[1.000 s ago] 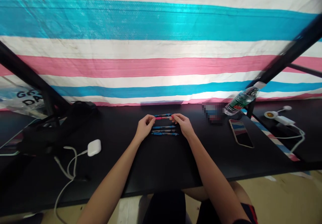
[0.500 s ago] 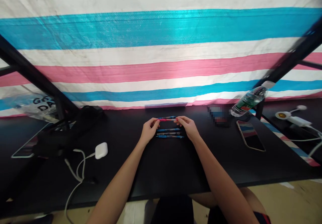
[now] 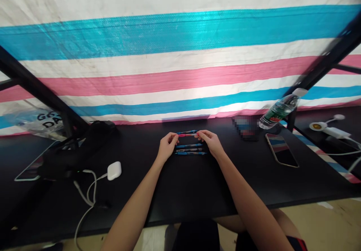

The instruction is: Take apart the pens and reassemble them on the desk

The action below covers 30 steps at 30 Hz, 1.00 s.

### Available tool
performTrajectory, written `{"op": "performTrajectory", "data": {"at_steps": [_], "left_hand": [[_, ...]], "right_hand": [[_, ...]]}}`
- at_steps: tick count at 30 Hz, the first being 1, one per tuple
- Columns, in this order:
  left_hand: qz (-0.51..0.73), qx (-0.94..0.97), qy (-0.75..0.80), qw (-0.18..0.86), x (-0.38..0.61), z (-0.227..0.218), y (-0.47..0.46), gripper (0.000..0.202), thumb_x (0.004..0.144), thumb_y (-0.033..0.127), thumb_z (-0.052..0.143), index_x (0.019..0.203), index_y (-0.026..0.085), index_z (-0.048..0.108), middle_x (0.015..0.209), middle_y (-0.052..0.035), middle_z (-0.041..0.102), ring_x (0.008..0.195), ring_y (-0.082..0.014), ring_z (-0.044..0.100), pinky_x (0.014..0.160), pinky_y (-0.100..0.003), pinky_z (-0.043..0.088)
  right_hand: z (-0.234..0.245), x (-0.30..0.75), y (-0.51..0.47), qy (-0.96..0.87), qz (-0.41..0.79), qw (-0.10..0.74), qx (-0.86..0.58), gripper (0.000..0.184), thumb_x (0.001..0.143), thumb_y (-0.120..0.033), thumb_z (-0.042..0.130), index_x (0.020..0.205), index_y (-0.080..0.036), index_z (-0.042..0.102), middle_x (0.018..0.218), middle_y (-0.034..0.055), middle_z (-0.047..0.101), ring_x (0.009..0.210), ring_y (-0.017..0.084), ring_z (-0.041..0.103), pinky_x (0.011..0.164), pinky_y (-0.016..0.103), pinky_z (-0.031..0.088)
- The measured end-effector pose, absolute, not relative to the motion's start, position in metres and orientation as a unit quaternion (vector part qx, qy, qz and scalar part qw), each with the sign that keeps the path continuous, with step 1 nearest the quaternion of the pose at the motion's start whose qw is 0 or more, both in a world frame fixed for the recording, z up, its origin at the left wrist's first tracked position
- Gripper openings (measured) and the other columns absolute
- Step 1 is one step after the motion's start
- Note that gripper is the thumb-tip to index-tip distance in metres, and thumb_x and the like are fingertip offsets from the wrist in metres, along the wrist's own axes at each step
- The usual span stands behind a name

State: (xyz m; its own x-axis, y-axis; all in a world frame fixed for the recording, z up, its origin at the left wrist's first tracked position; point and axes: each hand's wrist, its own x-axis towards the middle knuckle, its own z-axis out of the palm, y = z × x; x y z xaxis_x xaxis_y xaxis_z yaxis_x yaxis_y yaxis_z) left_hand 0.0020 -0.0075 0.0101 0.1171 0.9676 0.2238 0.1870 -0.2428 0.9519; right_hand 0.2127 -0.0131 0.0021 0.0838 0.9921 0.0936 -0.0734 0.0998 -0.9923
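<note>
A pink pen (image 3: 186, 135) lies crosswise between my two hands. My left hand (image 3: 168, 144) pinches its left end, and my right hand (image 3: 209, 140) pinches the other end. Just behind it, a blue pen (image 3: 188, 131) rests on the black table (image 3: 186, 190). Nearer to me, another blue pen (image 3: 189, 145), a dark grey pen (image 3: 188, 150) and a further blue pen (image 3: 190, 153) lie roughly parallel in a row. Whether the pink pen touches the table I cannot tell.
On the right are a phone (image 3: 281, 150), a tilted clear bottle (image 3: 282, 110) and a blurred-out item (image 3: 246, 127). To the left lie a white earbud case (image 3: 114, 171), white cables (image 3: 91, 194), a black bag (image 3: 60, 158) and a tablet (image 3: 31, 168). A striped sheet (image 3: 169, 81) hangs behind.
Both hands keep their pinch on the pink pen, with hardly any movement. The camera view has tilted slightly.
</note>
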Motion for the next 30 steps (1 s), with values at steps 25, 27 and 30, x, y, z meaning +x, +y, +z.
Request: {"op": "performTrajectory", "data": {"at_steps": [25, 27, 30], "left_hand": [[0.480, 0.637, 0.464, 0.385, 0.0000, 0.0083, -0.0077, 0.022, 0.080, 0.038, 0.060, 0.089, 0.018, 0.066, 0.070, -0.0009, 0.062, 0.061, -0.0135, 0.055, 0.061, -0.025, 0.044], [0.471, 0.649, 0.469, 0.371, 0.0009, 0.0083, -0.0086, 0.023, 0.081, 0.039, 0.060, 0.087, 0.018, 0.067, 0.070, -0.0013, 0.062, 0.061, -0.0136, 0.055, 0.061, -0.025, 0.043], [0.467, 0.657, 0.471, 0.359, 0.0013, 0.0074, -0.0087, 0.024, 0.081, 0.039, 0.059, 0.087, 0.018, 0.067, 0.070, -0.0013, 0.062, 0.062, -0.0138, 0.054, 0.061, -0.025, 0.043]], "right_hand": [[0.0039, 0.2207, -0.0163, -0.375, 0.634, 0.558, -0.383, 0.033, 0.072, -0.050, 0.069, 0.091, -0.024, 0.067, 0.079, 0.0032, 0.071, 0.078, 0.019, 0.066, 0.055, 0.026, 0.043], [0.0050, 0.2207, -0.0156, -0.350, 0.640, 0.572, -0.375, 0.032, 0.071, -0.049, 0.070, 0.090, -0.024, 0.068, 0.077, 0.0028, 0.070, 0.076, 0.018, 0.065, 0.055, 0.026, 0.042], [0.0058, 0.2209, -0.0150, -0.330, 0.655, 0.574, -0.364, 0.031, 0.068, -0.046, 0.074, 0.088, -0.023, 0.068, 0.073, 0.0020, 0.069, 0.072, 0.016, 0.063, 0.053, 0.025, 0.041]]}}
